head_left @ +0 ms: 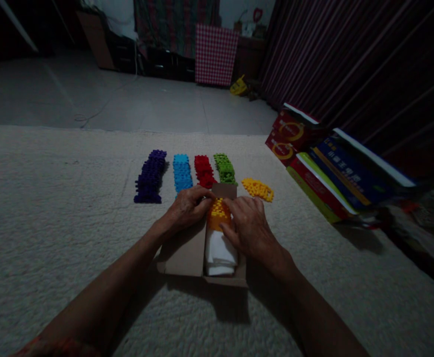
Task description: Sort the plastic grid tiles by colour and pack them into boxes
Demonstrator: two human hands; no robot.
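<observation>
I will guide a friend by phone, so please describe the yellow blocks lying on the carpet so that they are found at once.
On the pale carpet, beyond the box, five groups of blocks lie side by side. The yellow group is at the right end, beside the green row and nearest the books. Unlike the four long rows, it is a short, flat patch.
</observation>
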